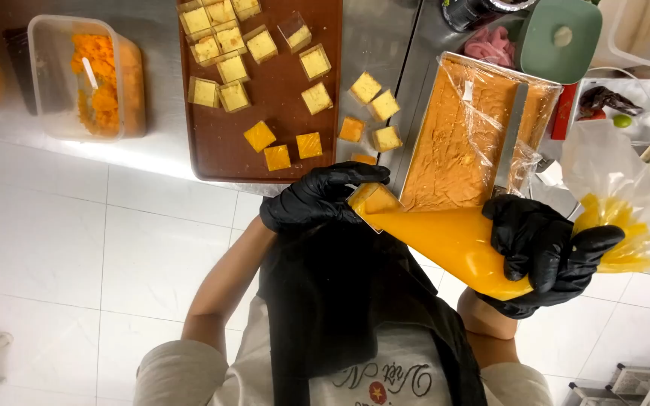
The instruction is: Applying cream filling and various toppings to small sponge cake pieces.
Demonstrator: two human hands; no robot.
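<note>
a person in black gloves works over a steel counter [152,146], seen from a head-worn camera looking straight down. the right hand [547,252] is wrapped tight around the fat end of a clear piping bag [453,240] full of orange-yellow cream, fingers curled closed about its neck, the bag's loose top [626,203] billowing out beyond the fist. the left hand [317,197] pinches a small clear square cup [374,201] between thumb and fingertips, fingers partly bent around it, and the bag's narrow tip touches the cup's mouth. both are held in the air just off the counter's near edge, above the person's black apron [332,301]. on the counter behind, a brown tray [280,98] carries rows of yellow cake squares [231,69], some in clear cups, with more squares [374,98] loose beside it. to the right sits a metal pan of orange cake [460,128] under plastic film; at far left, a plastic tub [88,75] of orange shreds
</note>
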